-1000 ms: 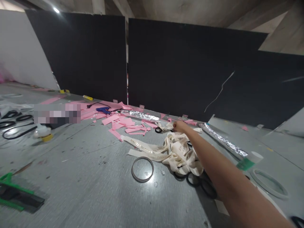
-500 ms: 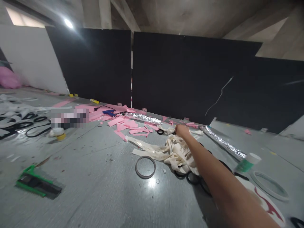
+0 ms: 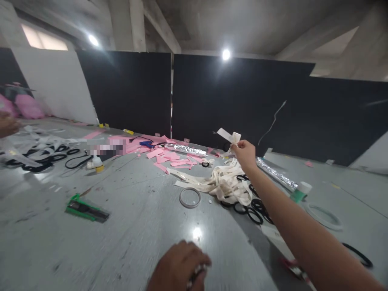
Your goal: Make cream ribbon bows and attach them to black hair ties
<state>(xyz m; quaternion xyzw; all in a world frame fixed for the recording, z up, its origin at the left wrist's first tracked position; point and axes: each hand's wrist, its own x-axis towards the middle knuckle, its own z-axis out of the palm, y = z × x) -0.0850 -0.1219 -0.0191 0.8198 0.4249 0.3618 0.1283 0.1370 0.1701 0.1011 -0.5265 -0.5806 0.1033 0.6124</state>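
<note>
My right hand point(image 3: 245, 154) is raised above the ribbon heap, its fingers pinching a cream ribbon bow point(image 3: 235, 138) with one flat tail pointing left. A dark ring, partly hidden, shows just behind it. Below lies a tangled pile of cream printed ribbon point(image 3: 226, 184) with several black hair ties point(image 3: 255, 216) along its right and lower side. At the bottom edge, my left hand point(image 3: 180, 268) is curled closed around something small, dark and shiny, mostly hidden by the fingers. A grey ring point(image 3: 189, 198) lies flat between my left hand and the pile.
A green-framed tool point(image 3: 86, 209) lies left. Behind are pink strips point(image 3: 174, 157), a blue glue gun point(image 3: 147, 144) and a foil-wrapped bar point(image 3: 188, 150). A green-and-white container point(image 3: 300, 192) stands right. At the far left is another person's hand point(image 3: 8, 124) near white ribbons and black bands.
My right hand has lifted from the far side of the pile and now holds up a cream ribbon bow. My left hand has come into view at the bottom. The view has shifted.
</note>
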